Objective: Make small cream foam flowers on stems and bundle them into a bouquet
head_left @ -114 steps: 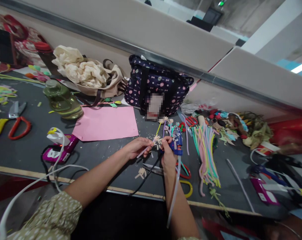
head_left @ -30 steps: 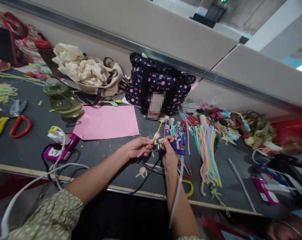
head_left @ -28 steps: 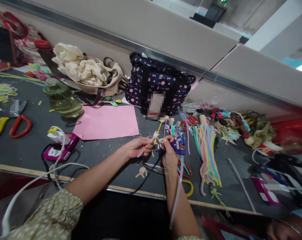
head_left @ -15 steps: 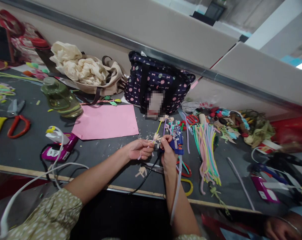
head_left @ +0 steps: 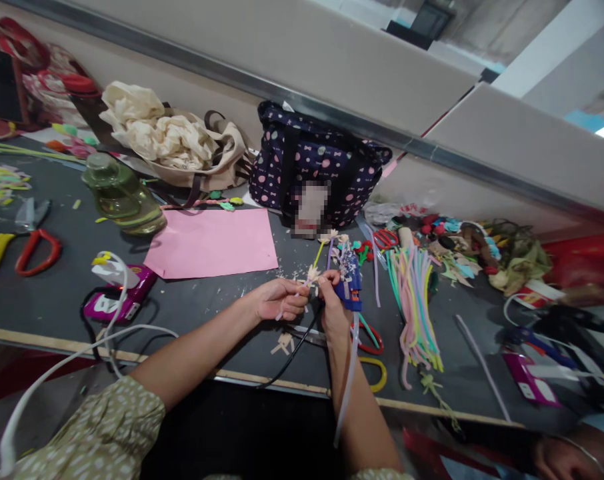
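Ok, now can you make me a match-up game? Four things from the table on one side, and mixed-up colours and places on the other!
Things:
1. small flower
2. glue gun
3. paper sheet
4. bottle

Clues:
A. pink, lying flat on the table
B. see-through green, in front of the cream cloth
C. pale cream, by the left hand's fingertips
D. blue, at the right hand

Pairs: 1-C, 2-D, 3-A, 4-B

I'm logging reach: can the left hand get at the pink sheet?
Probably yes: nothing bulky stands between the left hand and the pink sheet, though that hand holds a lilac stem.
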A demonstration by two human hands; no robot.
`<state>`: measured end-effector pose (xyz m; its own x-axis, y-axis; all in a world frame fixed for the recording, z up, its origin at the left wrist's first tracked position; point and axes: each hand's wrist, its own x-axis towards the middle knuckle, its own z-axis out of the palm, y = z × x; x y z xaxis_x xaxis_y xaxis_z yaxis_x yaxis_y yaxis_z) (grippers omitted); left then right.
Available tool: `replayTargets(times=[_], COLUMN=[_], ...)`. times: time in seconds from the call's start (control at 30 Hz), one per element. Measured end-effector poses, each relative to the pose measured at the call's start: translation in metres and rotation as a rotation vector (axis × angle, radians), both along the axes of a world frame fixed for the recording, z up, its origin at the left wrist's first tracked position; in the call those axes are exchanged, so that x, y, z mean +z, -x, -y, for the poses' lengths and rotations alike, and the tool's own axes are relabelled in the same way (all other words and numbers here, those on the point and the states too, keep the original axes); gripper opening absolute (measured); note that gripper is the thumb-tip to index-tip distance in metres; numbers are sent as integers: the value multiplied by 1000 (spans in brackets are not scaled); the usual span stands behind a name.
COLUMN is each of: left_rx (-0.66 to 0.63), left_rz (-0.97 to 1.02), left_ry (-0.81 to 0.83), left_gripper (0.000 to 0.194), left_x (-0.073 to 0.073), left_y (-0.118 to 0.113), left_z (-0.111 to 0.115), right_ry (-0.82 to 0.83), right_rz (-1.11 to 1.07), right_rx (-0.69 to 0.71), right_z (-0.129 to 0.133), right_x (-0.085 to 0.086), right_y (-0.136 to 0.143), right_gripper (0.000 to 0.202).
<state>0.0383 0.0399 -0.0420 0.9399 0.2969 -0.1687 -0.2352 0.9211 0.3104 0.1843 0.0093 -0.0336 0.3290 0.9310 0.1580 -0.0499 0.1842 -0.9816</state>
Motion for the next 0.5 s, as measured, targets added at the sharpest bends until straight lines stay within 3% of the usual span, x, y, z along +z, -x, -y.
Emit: replayTargets(times=[0.5], left_rx=[-26], left_rz=[-2], left_ry=[-34], left_gripper=[15], left_x=[-2], left_y=[-2], left_z=[2], right_ry=[18], right_rz=[23], right_rx=[25], right_z=[5], right_x=[9], right_y=[3], right_gripper=[28])
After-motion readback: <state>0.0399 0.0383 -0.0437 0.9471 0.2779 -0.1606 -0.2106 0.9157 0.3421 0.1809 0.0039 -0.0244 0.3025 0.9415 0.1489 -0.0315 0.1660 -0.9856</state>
